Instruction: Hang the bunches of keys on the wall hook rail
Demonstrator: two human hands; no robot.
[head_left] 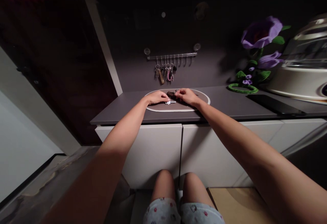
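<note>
Over an oval mat [184,107] on the grey counter, my left hand [157,97] pinches a small silver key [170,102] at its fingertips. My right hand [187,96], thumb and fingers pressed together, is closed on a small metal key ring [176,91]. Between the two hands is a dark fob-like piece [170,95]; its exact kind is too small to tell. My fingers partly cover these small things, and I cannot make out how they are joined.
A wall rail [172,56] with several hooks carries hanging keys [168,72] behind the mat. To the right are a purple crocheted flower [263,35] on a green ring base [242,88], a black phone-like slab [274,105] and a cream appliance [301,77]. White cabinet doors [155,149] are below.
</note>
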